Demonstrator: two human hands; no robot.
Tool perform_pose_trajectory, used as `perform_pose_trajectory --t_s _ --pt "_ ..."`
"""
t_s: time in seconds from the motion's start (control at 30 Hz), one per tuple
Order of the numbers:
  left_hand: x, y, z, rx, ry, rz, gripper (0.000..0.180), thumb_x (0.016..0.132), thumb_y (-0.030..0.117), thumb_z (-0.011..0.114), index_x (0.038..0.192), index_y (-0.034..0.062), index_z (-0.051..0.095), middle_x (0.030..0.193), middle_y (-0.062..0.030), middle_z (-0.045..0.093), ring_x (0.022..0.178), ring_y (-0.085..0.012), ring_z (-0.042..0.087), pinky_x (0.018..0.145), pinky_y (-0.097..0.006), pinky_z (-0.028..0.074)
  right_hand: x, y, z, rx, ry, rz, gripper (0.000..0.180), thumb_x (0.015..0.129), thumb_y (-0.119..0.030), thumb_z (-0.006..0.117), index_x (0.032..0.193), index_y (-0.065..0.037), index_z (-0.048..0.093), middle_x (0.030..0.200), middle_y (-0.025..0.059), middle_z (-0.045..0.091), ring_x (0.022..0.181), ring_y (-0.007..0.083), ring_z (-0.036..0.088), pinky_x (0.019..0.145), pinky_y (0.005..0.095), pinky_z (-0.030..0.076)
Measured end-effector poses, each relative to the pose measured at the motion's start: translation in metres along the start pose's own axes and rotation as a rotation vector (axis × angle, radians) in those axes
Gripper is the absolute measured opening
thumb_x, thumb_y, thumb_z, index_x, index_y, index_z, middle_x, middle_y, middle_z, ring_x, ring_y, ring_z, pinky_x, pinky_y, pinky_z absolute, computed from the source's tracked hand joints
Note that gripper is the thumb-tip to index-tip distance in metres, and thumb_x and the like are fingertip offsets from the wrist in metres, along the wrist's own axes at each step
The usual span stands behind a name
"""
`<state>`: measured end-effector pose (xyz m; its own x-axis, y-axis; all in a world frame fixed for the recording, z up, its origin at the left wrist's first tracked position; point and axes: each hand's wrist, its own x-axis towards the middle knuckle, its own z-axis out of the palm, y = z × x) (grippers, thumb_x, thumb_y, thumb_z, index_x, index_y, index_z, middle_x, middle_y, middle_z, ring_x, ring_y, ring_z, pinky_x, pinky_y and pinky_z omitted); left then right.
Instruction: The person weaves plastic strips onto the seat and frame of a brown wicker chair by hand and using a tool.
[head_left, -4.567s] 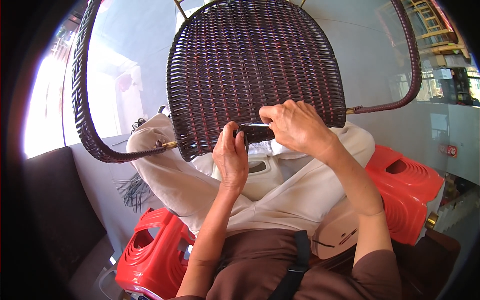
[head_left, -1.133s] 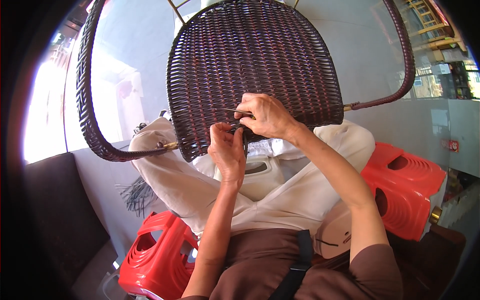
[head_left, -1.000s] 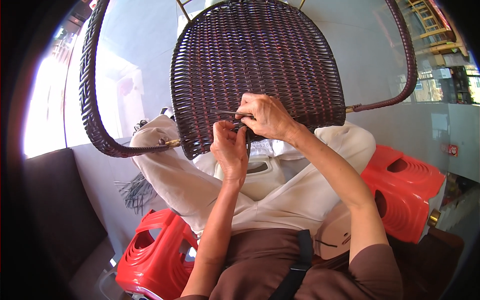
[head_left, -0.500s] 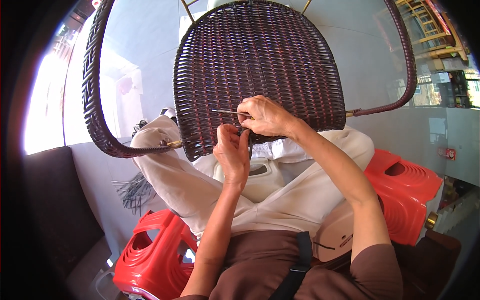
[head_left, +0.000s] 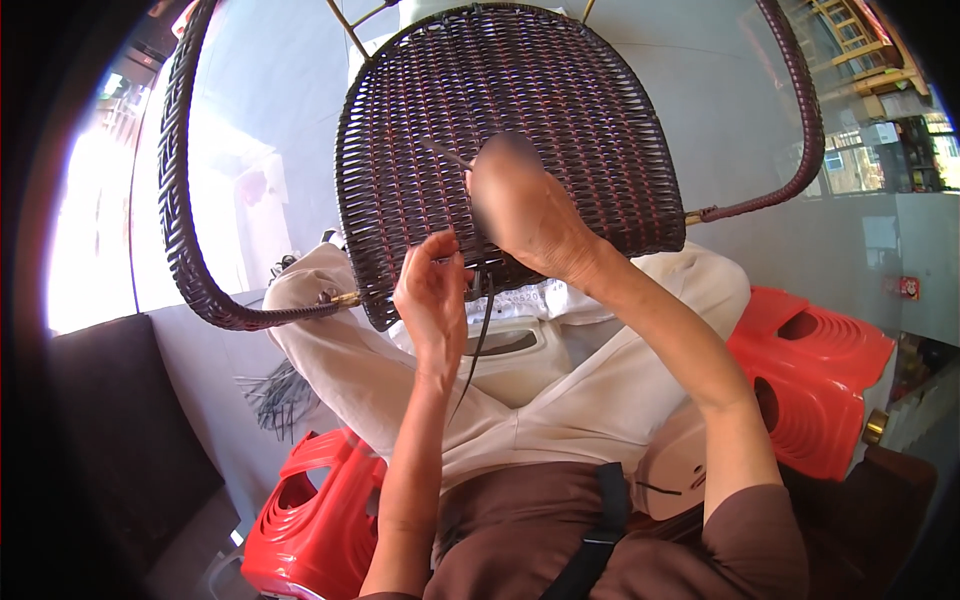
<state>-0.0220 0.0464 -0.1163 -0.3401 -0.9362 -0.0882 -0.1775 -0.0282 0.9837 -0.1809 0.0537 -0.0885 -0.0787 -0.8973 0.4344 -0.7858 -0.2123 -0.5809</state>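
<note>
Dark brown wicker with reddish strands makes up the rounded woven seat panel (head_left: 590, 130), its near edge above the person's lap and its lower middle covered by the hands. The right hand (head_left: 525, 205) is over the panel, closed around a thin, dark, rod-like tool (head_left: 445, 153); a blur smears its fingers, and the tool's other end is hidden in the grasp. The left hand (head_left: 432, 295) is at the near edge with fingers half curled; whether it pinches anything I cannot tell. Just beside it a narrow dark flat strand (head_left: 484, 335) hangs from the edge, its upper end hard to trace. Below, a white plastic stool (head_left: 545, 360) is partly covered by the panel and legs. Both curved dark wicker armrests (head_left: 178, 180) run out of view at the top. A loose bundle of dark strips (head_left: 280, 395) lies left of the knee, partly hidden.
</note>
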Motion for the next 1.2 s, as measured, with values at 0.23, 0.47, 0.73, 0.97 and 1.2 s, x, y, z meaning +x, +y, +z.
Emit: perform_pose_trajectory --t_s 0.23,0.47,0.73,0.97,1.2 --pt "0.048 0.015 -0.002 0.314 -0.371 0.202 0.015 0.08 0.007 0.061 0.087 -0.0069 0.062 0.077 -0.014 0.058 0.062 -0.0182 0.055 0.059 -0.028 0.044 0.06 -0.007 -0.029 -0.208 0.263 -0.046 0.011 0.087 -0.007 0.051 0.083 0.001 0.045 0.08 0.014 0.051 0.06 0.0268 0.057 0.051 0.0323 0.049" --pt "0.067 0.026 -0.002 0.313 -0.297 0.135 0.016 0.086 0.009 0.056 0.077 -0.0029 0.063 0.066 -0.0035 0.06 0.058 -0.0061 0.049 0.053 -0.022 0.039 0.085 -0.024 -0.082 0.008 0.63 -0.141 0.013 0.083 -0.009 0.06 0.087 0.002 0.054 0.077 0.0125 0.059 0.057 0.0214 0.059 0.05 0.0287 0.049" --pt "0.097 0.145 0.008 0.142 -0.007 0.587 0.019 0.087 0.015 0.057 0.081 -0.0009 0.065 0.059 -0.0068 0.059 0.051 -0.0061 0.048 0.047 -0.026 0.036 -0.035 -0.037 -0.004 0.805 0.301 0.822 0.024 0.076 -0.016 0.072 0.094 -0.002 0.067 0.081 0.0052 0.067 0.057 0.005 0.052 0.049 0.0193 0.04" --pt "0.119 0.242 -0.01 -0.067 0.078 0.893 0.023 0.092 0.021 0.051 0.093 0.0019 0.063 0.073 -0.0043 0.063 0.063 -0.0087 0.057 0.057 -0.021 0.044 -0.036 -0.028 0.023 0.725 0.212 0.661 0.015 0.08 -0.011 0.068 0.087 0.002 0.067 0.075 0.0062 0.067 0.06 0.0056 0.056 0.054 0.0213 0.045" --pt "0.11 0.151 -0.016 0.024 -0.043 0.616 0.068 0.091 0.059 0.03 0.126 0.0026 0.047 0.106 -0.0144 0.06 0.101 -0.0196 0.056 0.088 -0.035 0.044 0.027 -0.031 -0.017 0.624 0.325 0.245 0.019 0.085 -0.01 0.06 0.07 0.0 0.062 0.063 0.0076 0.063 0.05 0.0107 0.061 0.042 0.0218 0.044"
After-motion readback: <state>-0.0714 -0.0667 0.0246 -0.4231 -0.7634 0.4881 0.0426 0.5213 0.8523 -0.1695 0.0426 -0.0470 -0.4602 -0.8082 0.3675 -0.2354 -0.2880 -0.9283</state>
